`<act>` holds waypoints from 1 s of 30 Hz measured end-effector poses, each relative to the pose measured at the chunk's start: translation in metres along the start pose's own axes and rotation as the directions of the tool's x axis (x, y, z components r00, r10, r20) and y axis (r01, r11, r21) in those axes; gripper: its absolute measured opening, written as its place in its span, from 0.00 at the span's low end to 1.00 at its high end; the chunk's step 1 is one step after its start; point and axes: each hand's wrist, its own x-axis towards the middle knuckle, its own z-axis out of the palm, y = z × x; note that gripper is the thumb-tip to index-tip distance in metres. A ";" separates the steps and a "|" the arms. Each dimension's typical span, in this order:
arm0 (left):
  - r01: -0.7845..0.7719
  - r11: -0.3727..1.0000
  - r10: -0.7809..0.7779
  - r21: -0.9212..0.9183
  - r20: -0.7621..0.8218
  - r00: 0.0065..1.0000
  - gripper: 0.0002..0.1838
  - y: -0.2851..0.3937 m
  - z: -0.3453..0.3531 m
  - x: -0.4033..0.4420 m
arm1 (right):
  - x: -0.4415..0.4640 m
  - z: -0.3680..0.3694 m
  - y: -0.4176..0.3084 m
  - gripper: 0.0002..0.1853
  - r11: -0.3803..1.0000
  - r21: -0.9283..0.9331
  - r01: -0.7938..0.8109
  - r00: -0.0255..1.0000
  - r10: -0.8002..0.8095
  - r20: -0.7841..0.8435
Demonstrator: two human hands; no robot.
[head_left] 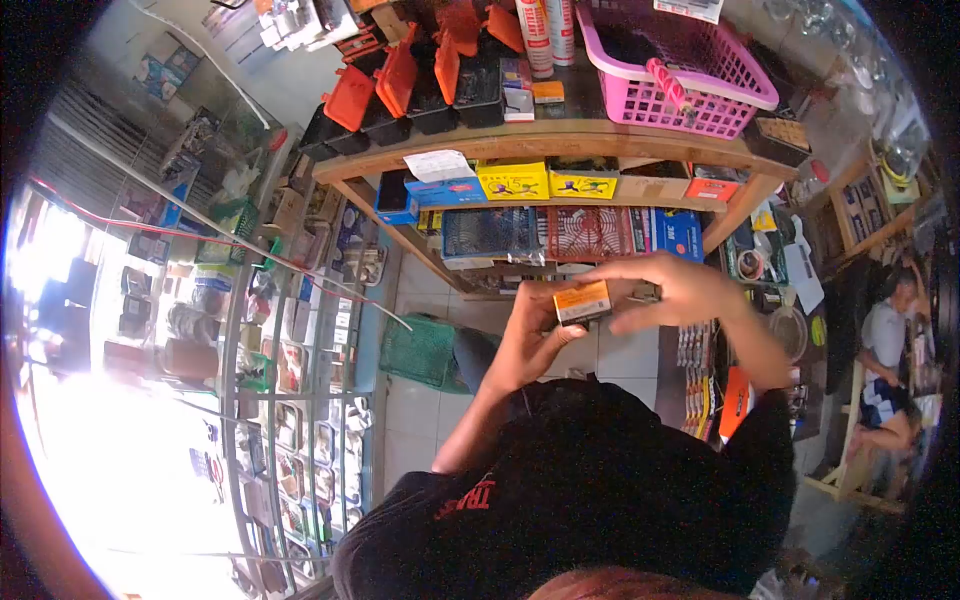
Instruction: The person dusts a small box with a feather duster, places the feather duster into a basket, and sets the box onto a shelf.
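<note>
My left hand (532, 342) is closed around a small orange and white cardboard box (582, 302), held up in front of my chest. The thumb presses along the box's lower edge. My right hand (680, 292) reaches in from the other side, fingers curved and apart from the thumb. Its fingertips hover by the top and right end of the box; whether they touch it I cannot tell. No object shows clearly in the right hand, and the forearm is slightly blurred.
Ahead stands a wooden shelf (560, 137) bearing black bins with orange lids (396, 82), a pink basket (690, 112) and sealant tubes (536, 38). A green crate (418, 352) lies on the tiled floor. Glass display shelving (270, 400) runs along the left. Another person (886, 340) sits far right.
</note>
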 end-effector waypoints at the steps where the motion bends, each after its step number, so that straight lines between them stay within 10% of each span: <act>1: -0.009 1.000 0.010 -0.009 0.002 1.000 0.24 -0.003 -0.002 0.001 | 0.004 0.009 0.015 0.31 0.991 -0.036 0.132 0.985 -0.135 -0.109; 4: -0.026 1.000 0.026 0.008 0.001 1.000 0.25 0.004 -0.006 0.004 | 0.006 0.039 0.026 0.30 0.979 -0.115 0.165 0.891 -0.198 -0.409; 13: -0.034 0.998 0.033 -0.057 -0.023 0.999 0.25 0.016 0.002 0.009 | 0.017 0.048 0.032 0.25 0.945 -0.200 0.257 0.802 -0.324 -0.502; 18: 0.164 0.730 -0.373 -0.664 -0.186 0.909 0.34 0.010 0.013 0.023 | 0.028 0.049 0.026 0.17 0.957 -0.229 0.179 0.845 -0.269 -0.462; 20: 0.178 0.557 -0.324 -0.812 -0.015 0.946 0.34 -0.002 -0.003 0.019 | 0.022 0.026 0.024 0.16 0.906 -0.371 0.206 0.792 -0.377 -0.480; 25: 0.156 0.477 -0.444 -0.865 -0.083 0.892 0.33 -0.004 -0.012 0.013 | 0.007 -0.054 0.040 0.32 0.908 0.194 0.372 0.255 0.101 -0.962; 30: 0.186 0.444 -0.440 -0.876 -0.033 0.897 0.29 -0.015 -0.015 0.010 | 0.027 -0.107 0.033 0.35 0.752 0.449 0.483 0.446 0.230 -0.865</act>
